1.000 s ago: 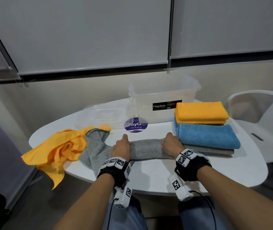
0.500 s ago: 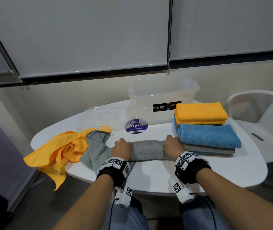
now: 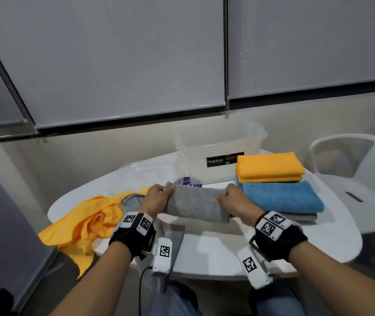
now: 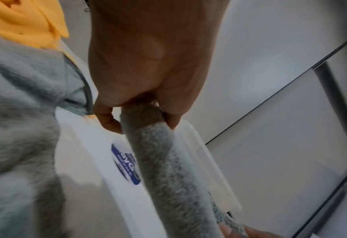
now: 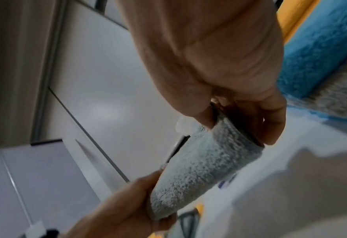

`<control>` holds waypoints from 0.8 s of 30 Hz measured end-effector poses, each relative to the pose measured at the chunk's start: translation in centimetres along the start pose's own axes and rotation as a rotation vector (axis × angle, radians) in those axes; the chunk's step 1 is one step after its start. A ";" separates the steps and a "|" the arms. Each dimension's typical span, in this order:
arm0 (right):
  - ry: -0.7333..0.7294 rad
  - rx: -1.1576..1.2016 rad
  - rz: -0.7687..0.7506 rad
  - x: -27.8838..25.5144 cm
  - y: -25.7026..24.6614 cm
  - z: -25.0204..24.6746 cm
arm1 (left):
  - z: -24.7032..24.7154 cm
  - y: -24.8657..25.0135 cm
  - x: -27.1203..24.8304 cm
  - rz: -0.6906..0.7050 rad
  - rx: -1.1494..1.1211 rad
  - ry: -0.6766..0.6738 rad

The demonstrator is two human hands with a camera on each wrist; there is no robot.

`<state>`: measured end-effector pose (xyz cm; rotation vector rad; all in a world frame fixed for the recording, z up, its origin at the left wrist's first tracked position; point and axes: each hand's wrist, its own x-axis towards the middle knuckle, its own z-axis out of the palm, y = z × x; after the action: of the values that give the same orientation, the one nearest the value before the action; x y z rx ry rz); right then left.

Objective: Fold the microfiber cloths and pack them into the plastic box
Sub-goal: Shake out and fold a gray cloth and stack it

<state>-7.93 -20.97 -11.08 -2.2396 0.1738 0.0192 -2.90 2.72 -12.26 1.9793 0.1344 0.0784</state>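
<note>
Both hands hold a folded grey cloth lifted above the white table. My left hand pinches its left end, my right hand pinches its right end, and the cloth hangs stretched between them. More grey cloth trails down under the left wrist over the table's front edge. The clear plastic box stands open behind, with its lid lying to its left.
A stack of folded cloths sits at the right: orange on top, blue below, grey at the bottom. A crumpled orange cloth hangs over the left edge. A white chair stands at the right.
Both hands have lifted the grey cloth off the table and raised it towards the box; before they pressed it flat on the tabletop.
</note>
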 end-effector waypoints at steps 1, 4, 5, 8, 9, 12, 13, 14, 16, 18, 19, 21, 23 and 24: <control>0.026 0.074 -0.031 0.0 -0.3 -1.0 | -0.1 1.1 -0.4 0.011 -0.061 0.019; 0.100 0.210 -0.075 0.4 -0.4 -4.4 | 0.8 4.0 -1.3 0.077 -0.265 -0.044; 0.112 0.250 -0.068 0.5 -0.1 -5.6 | 1.5 4.9 -1.7 0.100 -0.297 -0.097; 0.136 0.328 0.000 1.1 1.6 -9.5 | 4.7 6.6 -2.2 0.161 -0.278 -0.196; 0.148 0.343 0.023 1.3 2.5 -10.6 | 6.0 7.0 -2.3 0.173 -0.260 -0.205; 0.196 0.354 0.060 1.9 5.1 -13.6 | 10.0 8.2 -2.5 0.187 -0.206 -0.204; 0.222 0.341 0.059 1.9 6.0 -14.5 | 11.2 8.6 -2.5 0.198 -0.187 -0.202; 0.249 0.329 0.061 1.8 6.7 -15.2 | 12.4 8.9 -2.5 0.213 -0.166 -0.206; 0.297 0.324 0.083 1.8 8.3 -16.4 | 14.4 9.6 -2.7 0.240 -0.131 -0.216; 0.315 0.347 0.112 1.4 9.4 -17.3 | 16.2 10.3 -3.0 0.273 -0.109 -0.203; 0.318 0.350 0.123 1.2 10.0 -17.6 | 16.9 10.6 -3.1 0.284 -0.100 -0.188; 0.334 0.339 0.134 1.1 11.3 -17.9 | 18.2 10.6 -3.1 0.272 -0.091 -0.176; 0.329 0.308 0.161 1.0 12.2 -17.9 | 19.2 9.9 -3.0 0.202 -0.060 -0.219; 0.298 0.315 0.180 0.9 12.6 -17.8 | 19.5 9.5 -2.8 0.153 -0.045 -0.258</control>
<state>-9.51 -42.68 -9.77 -1.8967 0.5044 -0.2308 -2.88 -19.13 -11.38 1.9342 -0.1849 -0.0745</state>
